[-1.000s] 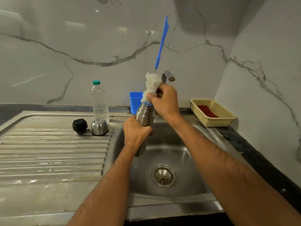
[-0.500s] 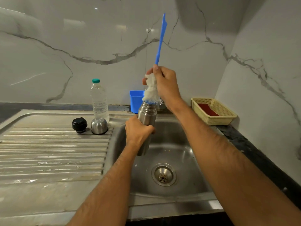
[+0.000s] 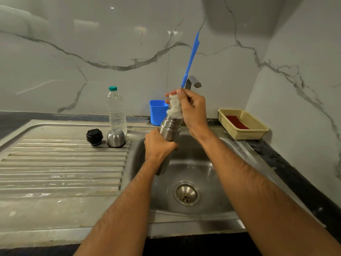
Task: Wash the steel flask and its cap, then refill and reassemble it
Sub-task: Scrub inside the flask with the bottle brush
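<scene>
My left hand [image 3: 158, 145] grips the steel flask [image 3: 168, 130] around its middle and holds it tilted over the sink basin [image 3: 212, 174]. My right hand [image 3: 191, 109] is closed on the bottle brush [image 3: 190, 60], at the top of its white bristle head [image 3: 174, 108], which sticks partly into the flask's mouth. The blue handle points up past the tap [image 3: 192, 82]. On the drainboard stand the black stopper [image 3: 94, 137] and the steel cup cap [image 3: 116, 138], side by side.
A clear water bottle [image 3: 116, 109] with a green cap stands behind the steel cup cap. A blue container [image 3: 157, 111] sits against the wall. A cream basket [image 3: 243, 124] holding something red is on the dark counter at the right. The ribbed drainboard [image 3: 60, 170] spreads left.
My right hand rose with the brush, then came down again, working the bristle head in and out of the flask's mouth. My left hand kept hold of the flask.
</scene>
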